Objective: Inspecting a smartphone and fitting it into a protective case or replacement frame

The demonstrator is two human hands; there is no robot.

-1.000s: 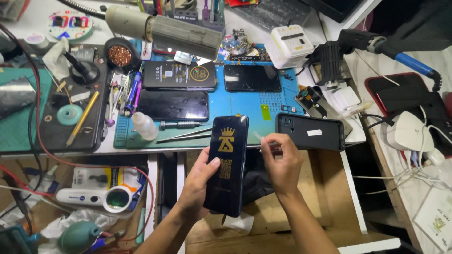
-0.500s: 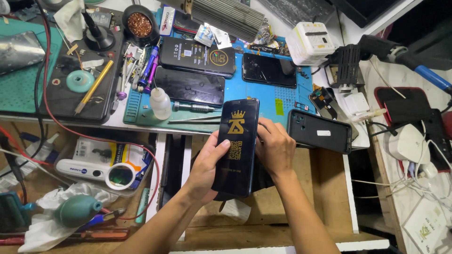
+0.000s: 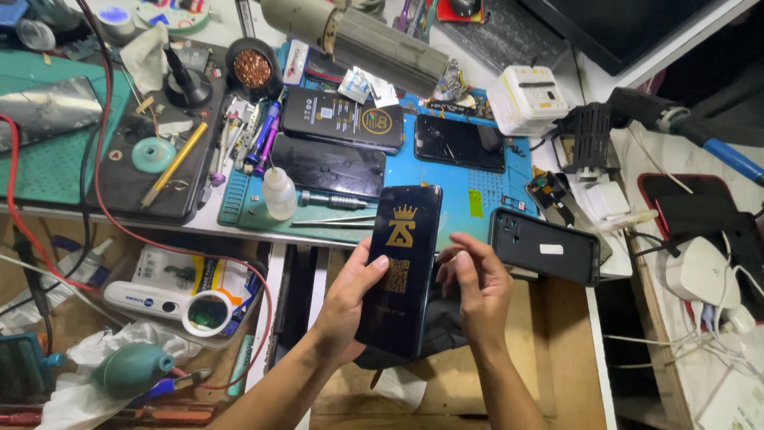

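Hands meet below the near edge of the bench: your left hand (image 3: pixel 350 299) grips the long black glossy phone screen panel with a gold crown emblem (image 3: pixel 400 267) by its left edge, thumb laid across the face, the panel standing nearly upright over the open wooden drawer (image 3: pixel 557 350). Your right hand (image 3: pixel 477 291) sits at the panel's right edge with fingers curled; whether the fingertips pinch something there is hard to tell. Just to the right, a black phone back cover (image 3: pixel 545 247) lies on the bench edge. Farther off, on the blue silicone work mat (image 3: pixel 485 187), rest two dark phones and a small white squeeze bottle (image 3: pixel 279 193). A teal rubber air blower (image 3: pixel 131 369) lies near left.
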